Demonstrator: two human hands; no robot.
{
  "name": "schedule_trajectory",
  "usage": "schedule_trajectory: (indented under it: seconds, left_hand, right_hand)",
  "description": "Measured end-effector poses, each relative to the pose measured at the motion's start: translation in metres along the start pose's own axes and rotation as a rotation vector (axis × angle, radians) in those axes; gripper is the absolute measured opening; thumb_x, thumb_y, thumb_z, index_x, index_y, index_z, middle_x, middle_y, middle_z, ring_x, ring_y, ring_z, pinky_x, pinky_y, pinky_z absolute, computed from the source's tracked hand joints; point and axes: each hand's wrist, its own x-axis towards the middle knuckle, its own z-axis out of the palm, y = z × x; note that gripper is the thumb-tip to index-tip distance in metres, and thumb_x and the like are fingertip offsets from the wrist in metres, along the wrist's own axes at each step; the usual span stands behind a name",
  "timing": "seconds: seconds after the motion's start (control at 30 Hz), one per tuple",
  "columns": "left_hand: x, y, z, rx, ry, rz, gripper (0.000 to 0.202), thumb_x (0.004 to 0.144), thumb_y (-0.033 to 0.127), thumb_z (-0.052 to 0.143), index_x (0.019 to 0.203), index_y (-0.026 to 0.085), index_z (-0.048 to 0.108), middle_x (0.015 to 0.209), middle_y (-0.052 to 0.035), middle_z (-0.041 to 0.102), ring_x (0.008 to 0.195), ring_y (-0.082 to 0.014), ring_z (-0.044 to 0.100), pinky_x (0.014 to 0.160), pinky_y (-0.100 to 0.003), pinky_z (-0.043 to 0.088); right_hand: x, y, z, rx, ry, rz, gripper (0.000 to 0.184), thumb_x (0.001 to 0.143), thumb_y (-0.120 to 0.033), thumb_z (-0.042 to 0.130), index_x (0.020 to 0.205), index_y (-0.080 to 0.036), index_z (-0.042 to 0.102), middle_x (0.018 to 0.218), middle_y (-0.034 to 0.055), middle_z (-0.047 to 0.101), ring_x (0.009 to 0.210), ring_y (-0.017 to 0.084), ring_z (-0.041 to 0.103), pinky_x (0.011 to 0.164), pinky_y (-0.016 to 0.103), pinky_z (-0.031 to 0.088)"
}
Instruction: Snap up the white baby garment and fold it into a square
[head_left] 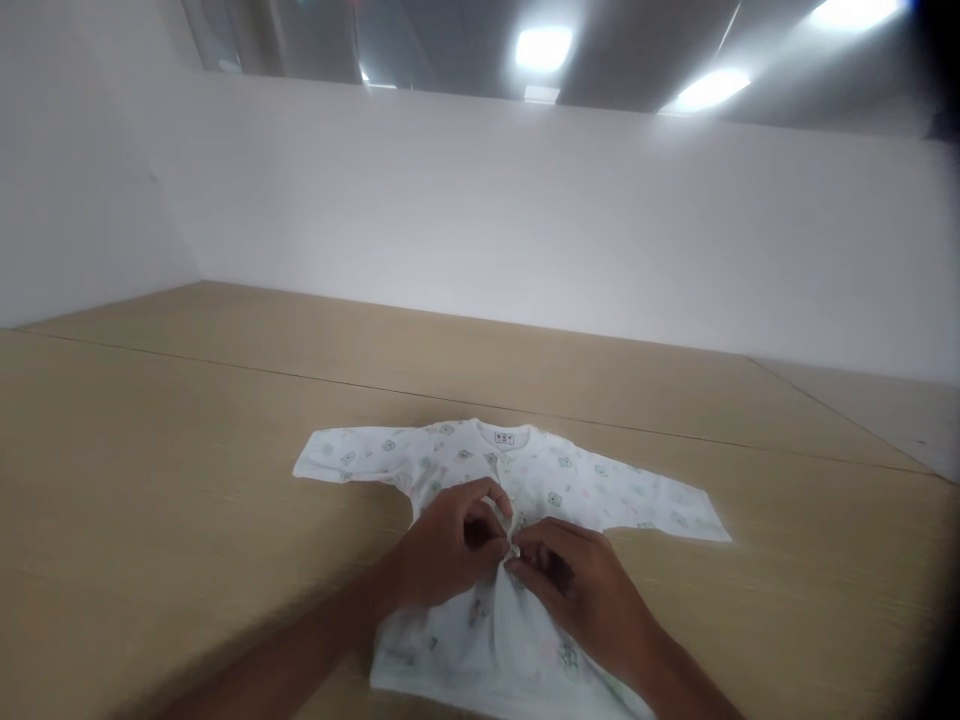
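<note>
Wooden table (pixel 165 460) (baby shirt (pixel 465 640) on top)

Bare hands (pixel 439 550), forearms (pixel 277 670) apparently bare too

The left hand (pixel 442 545) and right hand (pixel 577 595) curve palms-down, fingertips pinched and almost meeting, while the left forearm (pixel 285 660) and right forearm (pixel 686 675) angle inward from below.

One left hand (pixel 442 545) and one right hand (pixel 581 595) meet at one small button (pixel 514 550) on one white baby shirt (pixel 480 640), with two sleeves (pixel 352 458) spread either side of the grip, one collar label (pixel 499 435) just beyond it and three ceiling lights (pixel 544 48) far past it.
</note>
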Motion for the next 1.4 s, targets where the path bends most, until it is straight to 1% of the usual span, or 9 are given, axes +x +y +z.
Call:
schedule_trajectory:
  seconds: [0.3, 0.43, 0.57, 0.67, 0.8, 0.9, 1.07, 1.23, 1.4]
  left_hand:
    - [0.0006, -0.0009, -0.0001, -0.002, -0.003, 0.006, 0.013, 0.079, 0.018, 0.059, 0.092, 0.02, 0.056, 0.07, 0.0034, 0.061, 0.065, -0.0111, 0.053, 0.058, -0.022, 0.038]
    - [-0.0004, -0.0026, 0.0004, 0.017, -0.017, 0.03, 0.013, 0.079, 0.016, 0.058, 0.092, 0.019, 0.058, 0.072, 0.0024, 0.063, 0.066, -0.0108, 0.053, 0.058, -0.022, 0.038]
    - [-0.0004, -0.0046, 0.0002, 0.038, -0.035, 0.05, 0.01, 0.079, 0.016, 0.057, 0.088, 0.018, 0.06, 0.073, 0.0014, 0.063, 0.065, -0.0103, 0.051, 0.058, -0.021, 0.037]
    - [0.0008, -0.0048, -0.0003, 0.028, -0.041, 0.058, 0.011, 0.079, 0.015, 0.056, 0.089, 0.018, 0.06, 0.073, 0.0013, 0.063, 0.065, -0.0102, 0.051, 0.058, -0.021, 0.037]
    - [0.0017, -0.0045, -0.0003, 0.026, -0.045, 0.063, 0.013, 0.08, 0.015, 0.055, 0.091, 0.018, 0.06, 0.073, 0.0017, 0.063, 0.065, -0.0099, 0.051, 0.058, -0.021, 0.037]
    - [0.0014, -0.0042, 0.0001, 0.036, -0.043, 0.061, 0.012, 0.08, 0.015, 0.055, 0.09, 0.019, 0.06, 0.073, 0.0019, 0.064, 0.065, -0.0098, 0.051, 0.058, -0.021, 0.037]
    - [0.0008, -0.0051, 0.0001, 0.053, -0.038, 0.056, 0.011, 0.081, 0.016, 0.055, 0.09, 0.019, 0.06, 0.07, 0.0028, 0.062, 0.063, -0.0093, 0.05, 0.057, -0.021, 0.036]
    - [0.0007, -0.0044, -0.0019, 0.037, -0.073, 0.076, 0.011, 0.082, 0.015, 0.055, 0.091, 0.019, 0.06, 0.07, 0.0033, 0.061, 0.063, -0.0089, 0.049, 0.056, -0.02, 0.036]
    - [0.0006, -0.0011, -0.0025, 0.049, -0.07, 0.071, 0.009, 0.083, 0.016, 0.055, 0.089, 0.019, 0.061, 0.072, 0.0031, 0.061, 0.064, -0.0089, 0.051, 0.057, -0.02, 0.037]
  right_hand:
    - [0.0011, -0.0032, -0.0007, 0.001, -0.004, -0.004, 0.004, 0.085, -0.024, 0.06, 0.086, -0.023, 0.064, 0.072, -0.0019, 0.062, 0.062, 0.013, 0.054, 0.062, 0.025, 0.044]
    - [0.0015, -0.0058, -0.0019, 0.049, -0.039, 0.001, 0.008, 0.086, -0.022, 0.054, 0.084, -0.022, 0.062, 0.067, -0.0027, 0.057, 0.059, 0.012, 0.05, 0.057, 0.024, 0.042]
    - [0.0019, -0.0068, -0.0029, 0.074, -0.074, 0.024, 0.011, 0.087, -0.02, 0.05, 0.083, -0.021, 0.061, 0.067, -0.0026, 0.057, 0.059, 0.011, 0.05, 0.056, 0.023, 0.04]
    - [0.0019, -0.0064, -0.0033, 0.057, -0.077, 0.021, 0.01, 0.084, -0.017, 0.052, 0.084, -0.021, 0.06, 0.069, -0.0027, 0.058, 0.061, 0.012, 0.051, 0.058, 0.023, 0.041]
    - [0.0022, -0.0056, -0.0029, 0.025, -0.073, 0.011, 0.015, 0.079, -0.012, 0.052, 0.085, -0.023, 0.06, 0.073, -0.0031, 0.06, 0.063, 0.011, 0.052, 0.061, 0.024, 0.042]
    - [0.0016, -0.0055, -0.0024, 0.005, -0.071, 0.018, 0.017, 0.078, -0.011, 0.052, 0.086, -0.023, 0.06, 0.075, -0.0033, 0.06, 0.064, 0.011, 0.053, 0.061, 0.024, 0.043]
    - [-0.0002, -0.006, -0.003, -0.036, -0.075, -0.006, 0.016, 0.081, -0.012, 0.05, 0.088, -0.023, 0.059, 0.077, -0.0022, 0.061, 0.068, 0.013, 0.055, 0.064, 0.025, 0.044]
    - [-0.0008, -0.0055, -0.0033, -0.11, -0.09, -0.029, 0.013, 0.086, -0.016, 0.049, 0.089, -0.023, 0.059, 0.078, -0.001, 0.061, 0.069, 0.014, 0.056, 0.065, 0.026, 0.044]
    - [-0.0021, -0.0039, -0.0016, -0.226, -0.102, -0.136, 0.017, 0.091, -0.015, 0.042, 0.093, -0.022, 0.058, 0.086, 0.0021, 0.063, 0.081, 0.017, 0.058, 0.072, 0.03, 0.046]
